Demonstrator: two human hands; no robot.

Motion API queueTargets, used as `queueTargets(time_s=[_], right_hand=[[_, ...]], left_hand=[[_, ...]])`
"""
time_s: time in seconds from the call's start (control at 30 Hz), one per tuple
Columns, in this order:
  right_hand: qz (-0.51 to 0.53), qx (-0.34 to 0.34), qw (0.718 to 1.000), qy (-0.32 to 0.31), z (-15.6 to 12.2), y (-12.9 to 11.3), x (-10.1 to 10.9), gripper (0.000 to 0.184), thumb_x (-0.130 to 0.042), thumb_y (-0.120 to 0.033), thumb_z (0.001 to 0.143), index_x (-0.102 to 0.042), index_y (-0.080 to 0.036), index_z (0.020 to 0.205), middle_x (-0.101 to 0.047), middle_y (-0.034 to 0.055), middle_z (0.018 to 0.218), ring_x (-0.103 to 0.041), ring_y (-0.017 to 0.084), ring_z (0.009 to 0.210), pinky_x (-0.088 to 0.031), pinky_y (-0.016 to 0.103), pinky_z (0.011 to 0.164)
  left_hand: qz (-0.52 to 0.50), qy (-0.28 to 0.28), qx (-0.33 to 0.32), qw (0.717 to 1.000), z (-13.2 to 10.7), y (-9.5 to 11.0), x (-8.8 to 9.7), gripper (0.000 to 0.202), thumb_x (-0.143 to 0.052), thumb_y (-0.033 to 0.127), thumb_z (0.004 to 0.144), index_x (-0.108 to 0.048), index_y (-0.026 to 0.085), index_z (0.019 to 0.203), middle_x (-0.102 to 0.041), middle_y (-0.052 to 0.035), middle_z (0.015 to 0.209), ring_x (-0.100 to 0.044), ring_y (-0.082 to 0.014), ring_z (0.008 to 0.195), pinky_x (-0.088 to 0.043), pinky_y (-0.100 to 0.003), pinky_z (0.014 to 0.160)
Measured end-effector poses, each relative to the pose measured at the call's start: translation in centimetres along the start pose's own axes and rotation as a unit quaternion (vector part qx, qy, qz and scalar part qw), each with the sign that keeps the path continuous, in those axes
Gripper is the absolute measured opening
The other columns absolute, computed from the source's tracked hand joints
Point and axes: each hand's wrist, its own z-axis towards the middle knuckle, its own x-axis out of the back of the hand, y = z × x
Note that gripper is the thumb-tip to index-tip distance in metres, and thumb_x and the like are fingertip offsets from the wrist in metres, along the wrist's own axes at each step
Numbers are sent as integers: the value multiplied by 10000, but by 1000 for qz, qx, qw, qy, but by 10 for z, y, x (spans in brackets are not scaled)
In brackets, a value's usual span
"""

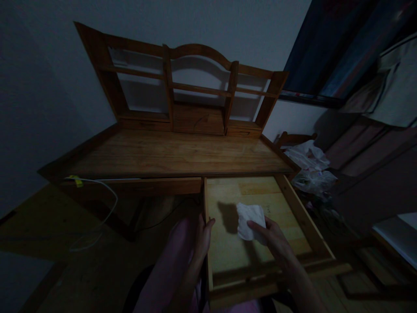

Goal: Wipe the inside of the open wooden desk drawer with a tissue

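Observation:
A wooden drawer (224,265) is pulled out from under the desk on the right, its pale bottom panel showing. My left hand (205,232) grips the drawer's left side wall, the thumb over the top edge and the other fingers mostly hidden outside it. Over the drawer's interior, my right hand (272,234) pinches a folded white cloth (249,219) with the thumb on top. Whether the cloth is fabric or paper I cannot make out. Its shadow falls on the drawer bottom to the left.
Behind the drawer stretches the wooden desktop (192,150), with a shelf hutch (202,89) against the wall. A white cable (112,191) with a yellow tag hangs at the front left. Plastic bags (309,158) rest on a chair to the right. Clothes (394,82) hang at the far right.

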Motion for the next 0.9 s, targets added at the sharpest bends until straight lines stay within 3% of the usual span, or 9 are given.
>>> queueTargets(time_s=[0.23,0.4,0.6,0.9], right_hand=[[24,10,1000,16,1,-1,5,523,-844,-509,617,-706,-151,973,-758,101,914,-709,257,830,-582,378,765],[30,35,998,49,8,2,23,536,-861,-495,597,-705,-174,997,-757,88,933,-710,258,846,-600,406,777],[19,53,998,33,13,6,42,546,-844,-512,644,-746,-145,1036,-767,105,960,-710,293,931,-558,436,908],[42,22,999,-13,8,4,35,490,-822,-544,672,-777,-141,947,-767,138,964,-708,296,934,-547,411,888]], left_hand=[[-5,9,-19,1000,5,-7,0,471,-681,345,742,-581,205,1181,-678,-135,1258,-584,-323,1265,-457,-439,1067],[-15,-5,-14,1000,7,-10,1,487,-663,340,756,-548,195,1206,-675,-142,1232,-649,-302,1153,-481,-447,1032],[-15,7,-22,1000,9,-15,2,457,-693,340,749,-587,213,1175,-706,-115,1184,-665,-292,1115,-503,-420,1000],[-6,1,-12,1000,4,-5,1,492,-667,345,759,-568,214,1223,-686,-126,1217,-653,-298,1129,-487,-425,1004]])
